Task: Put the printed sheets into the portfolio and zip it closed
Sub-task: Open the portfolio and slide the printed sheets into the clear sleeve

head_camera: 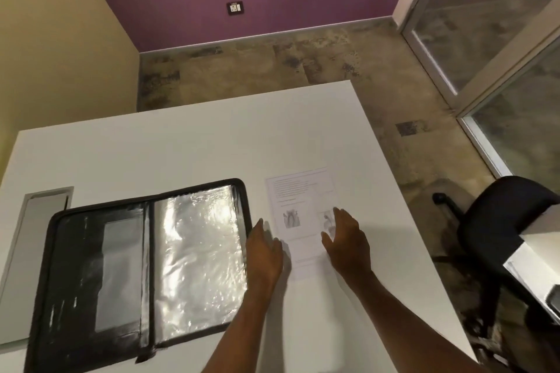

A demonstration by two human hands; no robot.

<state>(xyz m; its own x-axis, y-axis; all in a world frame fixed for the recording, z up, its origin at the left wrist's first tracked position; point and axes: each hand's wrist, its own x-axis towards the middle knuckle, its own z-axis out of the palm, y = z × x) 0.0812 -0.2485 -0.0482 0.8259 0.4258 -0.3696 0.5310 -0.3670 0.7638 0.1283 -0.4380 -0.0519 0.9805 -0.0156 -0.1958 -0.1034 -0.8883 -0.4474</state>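
Head view, only one there is:

Writing: nothing readable, honestly. The printed sheets (pixel 298 215) have a block of grey text lines up top and two small grey drawings lower down, but it's all too blurry to make out a word. No brand showing on the portfolio (pixel 142 269) either.

Portfolio: black zip-around case, lying wide open and flat on the white table (pixel 181 145), left of the sheets. Left half is dark with a pale rectangular pocket, right half is a shiny clear plastic sleeve throwing a lot of glare. Zipper edge runs round the outside, fully undone.

Sheets: white paper, flat on the table just right of the portfolio, not inside it. Looks like more than one sheet since a second edge peeks out at the top right, but can't count them.

Left hand (pixel 265 254): open, fingers loose, sitting between the portfolio's right edge and the left edge of the sheets. Gripping nothing; can't tell if it's touching the table.

Right hand (pixel 348 239): also open, fingers spread, over the lower right part of the sheets and covering one of the drawings. Not grasping anything.

Hard to see: portfolio's bottom left corner is cut off by the frame. Black office chair (pixel 497 221) at right is partly hidden behind a white surface.
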